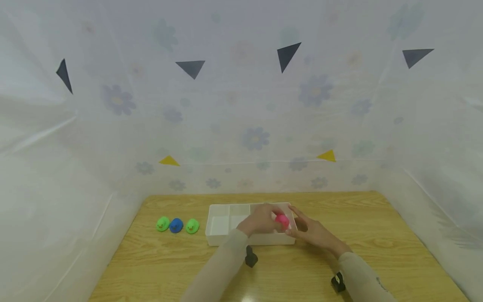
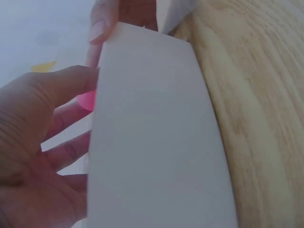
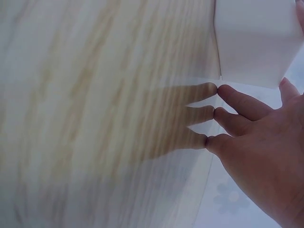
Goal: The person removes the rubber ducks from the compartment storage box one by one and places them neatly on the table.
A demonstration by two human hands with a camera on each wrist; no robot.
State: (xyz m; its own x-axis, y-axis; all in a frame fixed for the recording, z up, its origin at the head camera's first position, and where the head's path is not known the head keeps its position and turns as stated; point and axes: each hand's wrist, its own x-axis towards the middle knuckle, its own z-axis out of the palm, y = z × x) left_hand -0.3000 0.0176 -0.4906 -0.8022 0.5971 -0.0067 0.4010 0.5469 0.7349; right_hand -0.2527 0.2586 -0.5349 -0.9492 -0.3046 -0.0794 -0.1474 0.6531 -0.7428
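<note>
A long white divided box (image 1: 219,240) sits on the wooden table. My left hand (image 1: 261,219) reaches into its right-end compartment, fingers and thumb bent around a pink toy duck (image 1: 281,220). In the left wrist view, the box's side hides most of the pink duck (image 2: 87,100) behind the left hand (image 2: 35,137). My right hand (image 1: 315,233) is at the box's right end, fingers spread, thumb at the near rim and forefinger at the far corner. The right wrist view shows fingertips of the right hand (image 3: 270,142) meeting the tabletop beside the box (image 3: 254,42).
Left of the box stand a green duck (image 1: 162,224), a blue duck (image 1: 175,225) and another green duck (image 1: 192,226) in a row. White flowered sheeting (image 1: 241,105) encloses the table (image 1: 170,264) at the back and sides. Black wrist mounts show under both forearms.
</note>
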